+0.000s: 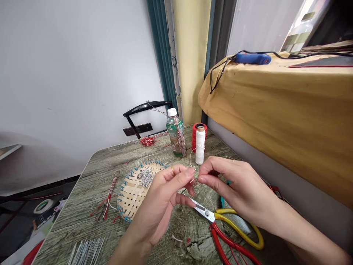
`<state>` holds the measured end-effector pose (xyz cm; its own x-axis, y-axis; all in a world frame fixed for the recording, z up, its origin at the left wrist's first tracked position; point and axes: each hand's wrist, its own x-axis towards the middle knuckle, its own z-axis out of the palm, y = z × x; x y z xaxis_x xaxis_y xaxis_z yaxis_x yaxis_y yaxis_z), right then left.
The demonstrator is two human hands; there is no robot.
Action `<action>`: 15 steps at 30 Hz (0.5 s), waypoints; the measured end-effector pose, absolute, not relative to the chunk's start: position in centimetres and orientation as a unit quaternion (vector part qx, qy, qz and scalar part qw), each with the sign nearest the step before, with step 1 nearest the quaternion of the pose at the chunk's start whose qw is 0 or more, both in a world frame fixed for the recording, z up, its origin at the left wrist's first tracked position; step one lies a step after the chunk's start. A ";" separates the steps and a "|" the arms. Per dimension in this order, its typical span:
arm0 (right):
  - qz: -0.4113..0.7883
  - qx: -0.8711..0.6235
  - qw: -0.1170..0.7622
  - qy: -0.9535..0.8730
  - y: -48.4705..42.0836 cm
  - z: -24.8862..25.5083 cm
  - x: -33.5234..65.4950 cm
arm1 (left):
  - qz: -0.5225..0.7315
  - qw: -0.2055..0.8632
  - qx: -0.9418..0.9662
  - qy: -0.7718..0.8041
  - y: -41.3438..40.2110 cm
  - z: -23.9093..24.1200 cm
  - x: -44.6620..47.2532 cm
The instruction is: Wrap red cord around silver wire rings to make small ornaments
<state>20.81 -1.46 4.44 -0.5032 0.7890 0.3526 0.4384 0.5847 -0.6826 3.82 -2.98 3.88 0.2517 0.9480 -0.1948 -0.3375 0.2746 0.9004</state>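
Observation:
Above the middle of the table, my left hand [162, 197] pinches a small loop of thin cord or wire [195, 182] between thumb and forefinger. The fingertips of my right hand [237, 184] are pressed together right beside it, closed on the same small piece or its end; what exactly lies between them is too small to tell. Below the hands lie scissors [207, 213] with a yellow and a red handle. Left of my left hand is a round woven tray [132, 202] laced with blue, carrying a heap of small silvery pieces [146, 177].
A white thread spool [200, 147] stands before a red spool [194, 138], near a green-labelled bottle [172, 129]. Red-white thread [147, 141] lies behind. A braided cord [112, 186] and thin metal rods [87, 251] lie at left. A cloth-covered surface [275, 106] rises at right.

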 end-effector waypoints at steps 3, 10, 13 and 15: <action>0.278 -0.364 0.325 -0.827 -1.6 4.4 20.9 | 0.414 0.746 0.373 0.365 -2.7 3.6 3.5; 0.327 -0.333 0.345 -0.814 -1.5 4.5 20.9 | 0.398 0.808 0.304 0.311 -2.6 2.8 3.7; 0.317 -0.345 0.353 -0.810 -1.5 4.4 20.9 | 0.402 0.820 0.286 0.288 -2.6 2.6 3.9; 0.317 -0.354 0.362 -0.802 -1.6 4.4 20.9 | 0.405 0.825 0.280 0.278 -2.6 2.6 3.9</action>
